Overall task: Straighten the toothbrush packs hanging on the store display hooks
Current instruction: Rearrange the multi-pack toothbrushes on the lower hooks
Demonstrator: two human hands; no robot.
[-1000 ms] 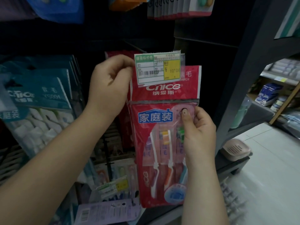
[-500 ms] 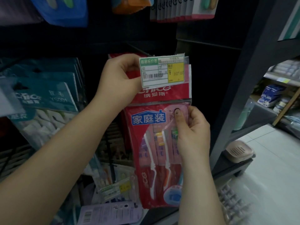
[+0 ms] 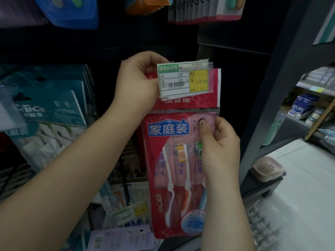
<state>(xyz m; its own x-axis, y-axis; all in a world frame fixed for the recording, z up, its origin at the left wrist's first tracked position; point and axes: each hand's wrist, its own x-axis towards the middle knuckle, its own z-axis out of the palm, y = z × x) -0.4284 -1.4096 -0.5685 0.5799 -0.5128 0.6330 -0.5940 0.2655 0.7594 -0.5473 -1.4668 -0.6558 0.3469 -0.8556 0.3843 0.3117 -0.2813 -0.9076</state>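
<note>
head view: left hand [image 3: 137, 82] pinches the red toothbrush pack [image 3: 174, 160] top beside the price tag [image 3: 183, 78]; right hand [image 3: 219, 142] grips its edge; tugging unevenly could tear the hang hole.

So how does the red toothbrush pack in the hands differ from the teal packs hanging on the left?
The red toothbrush pack is gripped by both hands, the left hand at its top and the right hand at its side; the teal packs hang untouched. The red one faces the camera squarely, while the teal ones sit tilted. A price tag covers the red pack's header; the teal header shows fully. Both are hanging toothbrush packs with printed headers.
</note>
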